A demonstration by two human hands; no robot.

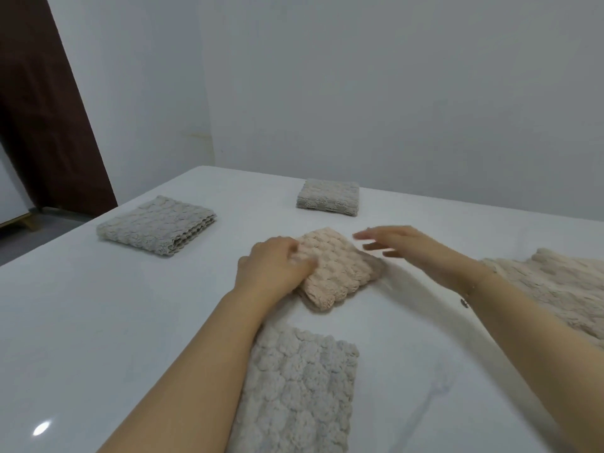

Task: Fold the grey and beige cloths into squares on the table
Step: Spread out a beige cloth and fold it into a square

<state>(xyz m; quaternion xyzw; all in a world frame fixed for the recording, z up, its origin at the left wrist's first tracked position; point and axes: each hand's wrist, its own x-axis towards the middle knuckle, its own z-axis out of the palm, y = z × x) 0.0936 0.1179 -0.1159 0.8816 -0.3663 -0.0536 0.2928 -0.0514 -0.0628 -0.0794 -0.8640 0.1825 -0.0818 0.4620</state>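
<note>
Left hand: my left hand [274, 268] lies on the near-left edge of the small folded beige bobble-textured cloth [336, 268]. My fingers curl over that edge and hold it down, I judge so the layers stay stacked and do not spring open.

Right hand: my right hand [405, 246] hovers just past the cloth's right corner, fingers straight and loosely spread, holding nothing. It is blurred, so I cannot tell if the fingertips touch the fabric. I judge it is placed to pat or square up that side.

Where the cloth is: mid-table on the white glossy table [114, 322], between my two hands, already a compact square.

Which way it points: it sits turned like a diamond, one corner toward me and one toward the far wall. Being near square, it has little long axis; the slightly longer run goes from near-left to far-right.

Other folded pieces: a grey folded bobble cloth [157, 225] lies far left, and a smaller grey folded square [328, 197] far centre, well apart from my hands.

Still waiting: a grey-beige bobble cloth lying flat [300, 390] sits under my left forearm, and a cream cloth spread loose [555, 282] lies at the right edge. I judge both need folding.
</note>
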